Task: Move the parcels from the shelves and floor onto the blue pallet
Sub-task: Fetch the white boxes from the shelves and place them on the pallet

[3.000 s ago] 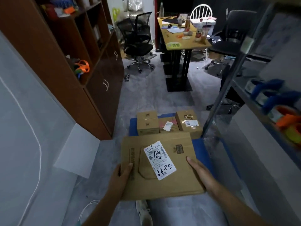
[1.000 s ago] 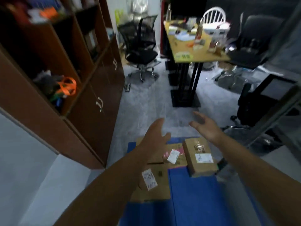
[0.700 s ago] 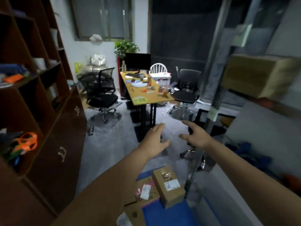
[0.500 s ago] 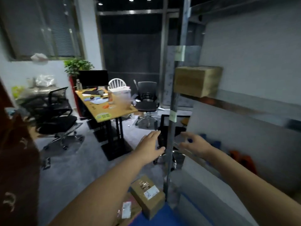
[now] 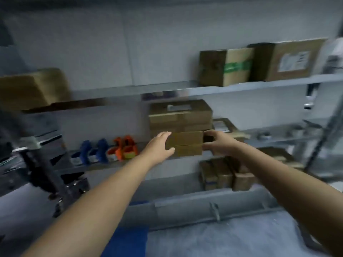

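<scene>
Parcel point(image 5: 186, 143), a small brown carton, sat at the front edge of the middle shelf point(image 5: 278, 139), below a corner of the blue pallet point(image 5: 128, 242) at bottom of view; left hand point(image 5: 159, 146) pressed its left end and right hand point(image 5: 218, 143) its right end, fingers curled round the corners, so both were clamped on it. Behind it stood a stack of flat cartons point(image 5: 181, 115), blue and orange tape rolls point(image 5: 111, 150) to the left. Farther up, the top shelf point(image 5: 204, 88) carried a green-taped carton point(image 5: 226, 67) and a labelled carton point(image 5: 287, 60); all motion-blurred.
</scene>
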`<state>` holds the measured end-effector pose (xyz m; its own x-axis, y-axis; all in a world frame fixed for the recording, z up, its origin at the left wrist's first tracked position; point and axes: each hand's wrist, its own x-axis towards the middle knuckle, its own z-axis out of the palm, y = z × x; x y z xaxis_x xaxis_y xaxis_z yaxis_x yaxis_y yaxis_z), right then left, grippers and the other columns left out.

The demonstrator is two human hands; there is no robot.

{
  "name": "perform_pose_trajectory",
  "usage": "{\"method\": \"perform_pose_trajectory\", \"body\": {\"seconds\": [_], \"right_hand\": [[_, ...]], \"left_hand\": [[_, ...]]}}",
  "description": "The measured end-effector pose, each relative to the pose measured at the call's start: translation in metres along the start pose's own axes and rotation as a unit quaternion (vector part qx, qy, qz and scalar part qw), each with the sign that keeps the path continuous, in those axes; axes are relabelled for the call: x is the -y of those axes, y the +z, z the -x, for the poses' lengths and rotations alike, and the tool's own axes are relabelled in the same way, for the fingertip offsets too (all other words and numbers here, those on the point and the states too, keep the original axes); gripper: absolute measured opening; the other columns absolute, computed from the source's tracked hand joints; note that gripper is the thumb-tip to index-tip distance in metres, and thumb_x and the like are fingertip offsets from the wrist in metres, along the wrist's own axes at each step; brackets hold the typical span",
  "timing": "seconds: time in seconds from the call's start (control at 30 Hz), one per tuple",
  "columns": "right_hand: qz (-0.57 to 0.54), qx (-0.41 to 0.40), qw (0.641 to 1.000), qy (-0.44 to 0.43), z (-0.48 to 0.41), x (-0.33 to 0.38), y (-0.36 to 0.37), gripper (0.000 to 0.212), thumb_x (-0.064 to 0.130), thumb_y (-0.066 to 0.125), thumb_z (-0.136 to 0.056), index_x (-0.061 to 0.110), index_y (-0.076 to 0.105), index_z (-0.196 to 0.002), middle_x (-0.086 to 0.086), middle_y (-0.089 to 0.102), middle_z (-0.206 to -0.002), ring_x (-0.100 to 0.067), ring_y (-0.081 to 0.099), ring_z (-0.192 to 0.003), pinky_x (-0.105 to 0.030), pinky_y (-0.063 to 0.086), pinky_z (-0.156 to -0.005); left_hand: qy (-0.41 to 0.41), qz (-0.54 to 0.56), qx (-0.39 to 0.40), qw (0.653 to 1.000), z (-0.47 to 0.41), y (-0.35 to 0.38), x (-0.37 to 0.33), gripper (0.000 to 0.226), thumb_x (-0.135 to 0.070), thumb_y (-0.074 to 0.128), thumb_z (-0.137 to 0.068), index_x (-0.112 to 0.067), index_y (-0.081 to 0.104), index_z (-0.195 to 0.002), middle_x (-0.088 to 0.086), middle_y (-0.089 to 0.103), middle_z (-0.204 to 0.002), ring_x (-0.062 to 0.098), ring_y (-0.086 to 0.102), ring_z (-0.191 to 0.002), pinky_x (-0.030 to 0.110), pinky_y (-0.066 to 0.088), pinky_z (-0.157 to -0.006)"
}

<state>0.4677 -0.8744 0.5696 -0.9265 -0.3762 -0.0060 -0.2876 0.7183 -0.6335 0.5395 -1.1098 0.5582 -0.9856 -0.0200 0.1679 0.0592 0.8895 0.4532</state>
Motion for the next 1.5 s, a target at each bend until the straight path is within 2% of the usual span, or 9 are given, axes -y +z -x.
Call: {"method": "perform_pose_trajectory", "body": {"seconds": [0.13,0.33,0.47,0.57,0.77,0.93,1.03,1.2,1.5], "right_hand": [[-0.005,-0.077,0.995,0.064,0.059,-0.082,-0.085,0.07,0.03,0.073,-0.085,0.012,0.042,-0.145,-0.008,0.047,-0.147,-0.024,0.047,-0.132,-0.029,0.037,-0.105],[-0.001,-0.162,0.976,0.146,0.148,-0.197,-0.193,0.073,0.033,0.072,-0.084,0.015,0.04,-0.147,-0.005,0.044,-0.149,-0.021,0.048,-0.131,-0.024,0.037,-0.094],[-0.006,-0.211,0.957,0.197,0.207,-0.28,-0.25,0.07,0.033,0.071,-0.085,0.016,0.041,-0.146,-0.007,0.044,-0.148,-0.023,0.045,-0.134,-0.029,0.037,-0.1],[-0.007,-0.246,0.939,0.239,0.249,-0.343,-0.284,0.07,0.033,0.072,-0.084,0.013,0.043,-0.144,-0.007,0.047,-0.147,-0.023,0.047,-0.132,-0.03,0.037,-0.104],[-0.012,-0.273,0.905,0.325,0.311,-0.446,-0.332,0.066,0.034,0.071,-0.082,0.015,0.048,-0.141,-0.007,0.05,-0.143,-0.023,0.048,-0.129,-0.03,0.038,-0.101],[-0.044,-0.305,0.882,0.358,0.307,-0.514,-0.368,0.067,0.029,0.071,-0.084,0.013,0.045,-0.143,-0.006,0.046,-0.147,-0.022,0.045,-0.133,-0.029,0.036,-0.102],[-0.053,-0.298,0.876,0.376,0.291,-0.559,-0.379,0.067,0.028,0.071,-0.085,0.014,0.043,-0.144,-0.004,0.045,-0.148,-0.021,0.043,-0.135,-0.027,0.034,-0.1],[-0.054,-0.303,0.857,0.413,0.253,-0.635,-0.416,0.067,0.032,0.069,-0.086,0.015,0.042,-0.145,-0.004,0.045,-0.148,-0.022,0.043,-0.134,-0.029,0.035,-0.099],[-0.07,-0.343,0.816,0.459,0.188,-0.747,-0.502,0.069,0.035,0.069,-0.087,0.014,0.04,-0.146,-0.003,0.04,-0.152,-0.021,0.038,-0.139,-0.032,0.032,-0.107]], "left_hand": [[0.087,0.034,0.038,0.995,-0.031,0.044,-0.105,0.067,-0.029,0.064,-0.091,-0.018,0.034,-0.15,0.0,0.033,-0.156,0.02,0.035,-0.141,0.032,0.029,-0.114],[0.154,0.113,0.064,0.979,-0.065,0.124,-0.27,0.064,-0.029,0.064,-0.091,-0.022,0.037,-0.148,0.0,0.038,-0.152,0.022,0.04,-0.136,0.034,0.034,-0.109],[0.216,0.102,0.12,0.964,-0.083,0.187,-0.373,0.067,-0.032,0.066,-0.089,-0.023,0.036,-0.148,0.001,0.04,-0.151,0.023,0.04,-0.136,0.039,0.036,-0.112],[0.259,0.091,0.139,0.951,-0.095,0.238,-0.439,0.067,-0.031,0.066,-0.089,-0.02,0.037,-0.148,0.001,0.039,-0.152,0.024,0.037,-0.139,0.035,0.032,-0.112],[0.302,0.103,0.196,0.927,-0.107,0.338,-0.541,0.069,-0.032,0.067,-0.088,-0.021,0.035,-0.148,0.0,0.038,-0.153,0.021,0.038,-0.139,0.036,0.034,-0.112],[0.299,0.129,0.227,0.918,-0.14,0.407,-0.595,0.072,-0.035,0.068,-0.087,-0.029,0.031,-0.149,-0.004,0.038,-0.152,0.018,0.04,-0.137,0.038,0.037,-0.11],[0.298,0.133,0.244,0.913,-0.17,0.449,-0.617,0.07,-0.034,0.067,-0.088,-0.031,0.032,-0.148,-0.004,0.042,-0.149,0.018,0.042,-0.135,0.035,0.039,-0.105],[0.309,0.117,0.265,0.906,-0.246,0.52,-0.668,0.073,-0.038,0.067,-0.087,-0.028,0.031,-0.149,-0.004,0.037,-0.153,0.024,0.038,-0.139,0.045,0.037,-0.112],[0.311,0.16,0.333,0.876,-0.379,0.616,-0.788,0.072,-0.044,0.063,-0.083,-0.026,0.034,-0.147,-0.004,0.039,-0.151,0.022,0.043,-0.134,0.045,0.043,-0.106]]}}
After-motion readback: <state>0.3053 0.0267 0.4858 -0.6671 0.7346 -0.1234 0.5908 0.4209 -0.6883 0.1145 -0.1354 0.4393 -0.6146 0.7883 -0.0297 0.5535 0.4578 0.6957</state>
